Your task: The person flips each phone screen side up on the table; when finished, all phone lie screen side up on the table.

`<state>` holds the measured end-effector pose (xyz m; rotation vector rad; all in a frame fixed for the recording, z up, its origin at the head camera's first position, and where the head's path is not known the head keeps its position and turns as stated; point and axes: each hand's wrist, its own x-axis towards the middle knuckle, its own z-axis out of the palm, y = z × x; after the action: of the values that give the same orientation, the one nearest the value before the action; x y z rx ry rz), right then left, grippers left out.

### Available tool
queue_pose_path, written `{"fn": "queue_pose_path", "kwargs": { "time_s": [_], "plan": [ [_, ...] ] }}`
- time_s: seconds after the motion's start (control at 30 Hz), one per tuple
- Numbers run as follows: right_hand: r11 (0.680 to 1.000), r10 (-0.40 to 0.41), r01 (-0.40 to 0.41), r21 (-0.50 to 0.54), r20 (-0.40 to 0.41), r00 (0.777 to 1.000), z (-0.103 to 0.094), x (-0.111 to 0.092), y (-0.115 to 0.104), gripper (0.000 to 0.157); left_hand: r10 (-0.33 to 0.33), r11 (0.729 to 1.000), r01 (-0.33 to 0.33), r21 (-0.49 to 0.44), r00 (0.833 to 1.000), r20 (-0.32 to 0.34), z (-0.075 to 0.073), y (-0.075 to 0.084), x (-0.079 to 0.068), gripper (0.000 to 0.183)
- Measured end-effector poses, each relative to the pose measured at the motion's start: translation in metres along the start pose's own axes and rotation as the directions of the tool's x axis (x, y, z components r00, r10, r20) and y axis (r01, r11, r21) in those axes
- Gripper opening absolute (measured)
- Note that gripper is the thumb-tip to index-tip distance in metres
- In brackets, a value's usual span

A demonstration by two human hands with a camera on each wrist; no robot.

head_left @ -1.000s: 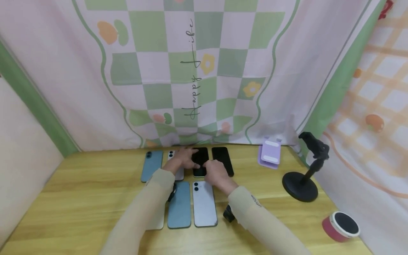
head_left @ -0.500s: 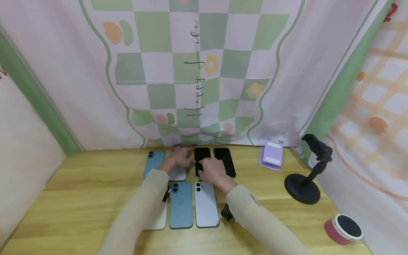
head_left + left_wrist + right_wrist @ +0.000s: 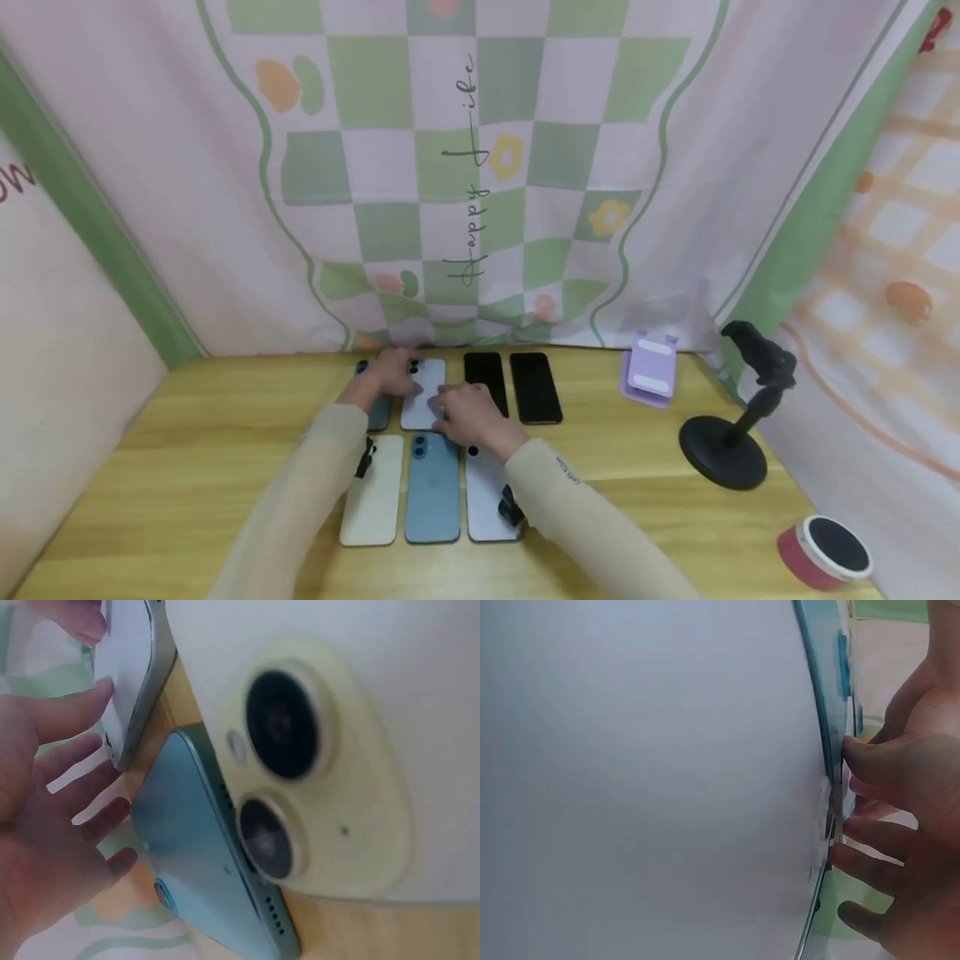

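Both hands have slid leftward over the last second, the left hand [image 3: 390, 371] and the right hand [image 3: 471, 412] leaving a dark phone [image 3: 486, 379] to meet at a pale back-row phone [image 3: 423, 396]. Behind them hangs a checkered curtain [image 3: 510, 167], and below it spreads a wood-grain table [image 3: 247, 400]. On its right side stands a black stand [image 3: 723, 454]. Both hands have loose, unclenched fingers: the left thumb touches the pale back-row phone, the right fingertips meet its right edge. That phone lies flat between a blue phone [image 3: 381, 408], partly under the left hand, and the dark phone. Three more phones [image 3: 432, 492] line the front. Smaller are a red-and-white tub [image 3: 817, 554] and a lilac holder [image 3: 649, 367]
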<state>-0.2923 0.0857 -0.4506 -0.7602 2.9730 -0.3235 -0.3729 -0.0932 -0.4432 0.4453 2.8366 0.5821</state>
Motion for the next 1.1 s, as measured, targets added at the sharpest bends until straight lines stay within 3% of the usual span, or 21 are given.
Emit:
{"fn": "queue_pose_path", "kwargs": {
  "time_s": [0.27, 0.5, 0.6, 0.73, 0.9, 1.1],
  "plan": [
    [0.999, 0.048, -0.048, -0.010, 0.043, 0.998, 0.002, 0.002, -0.006, 0.042, -0.035, 0.998, 0.031, -0.055, 0.997, -0.066, 0.004, -0.004, 0.005, 0.055],
    [0.993, 0.017, -0.012, -0.116, 0.039, 0.999, 0.004, 0.005, -0.010, 0.034, -0.044, 0.989, 0.028, -0.148, 0.993, -0.110, 0.007, 0.002, 0.010, 0.049],
    [0.992, 0.016, -0.007, -0.129, 0.063, 0.998, 0.003, 0.005, -0.013, 0.041, -0.054, 0.983, 0.032, -0.183, 0.992, -0.116, 0.007, 0.003, 0.011, 0.048],
    [0.988, 0.021, -0.004, -0.155, 0.103, 0.994, 0.001, 0.004, -0.016, 0.052, -0.067, 0.961, 0.031, -0.274, 0.990, -0.121, 0.005, 0.004, 0.011, 0.054],
    [0.991, 0.025, -0.010, -0.131, 0.110, 0.994, 0.001, 0.005, -0.014, 0.053, -0.061, 0.932, -0.003, -0.362, 0.984, -0.165, 0.001, 0.006, 0.012, 0.057],
    [0.997, 0.021, -0.012, -0.081, 0.105, 0.994, 0.000, 0.003, -0.009, 0.055, -0.126, 0.898, 0.064, -0.435, 0.985, -0.116, -0.001, 0.001, 0.012, 0.063]
  ]
}}
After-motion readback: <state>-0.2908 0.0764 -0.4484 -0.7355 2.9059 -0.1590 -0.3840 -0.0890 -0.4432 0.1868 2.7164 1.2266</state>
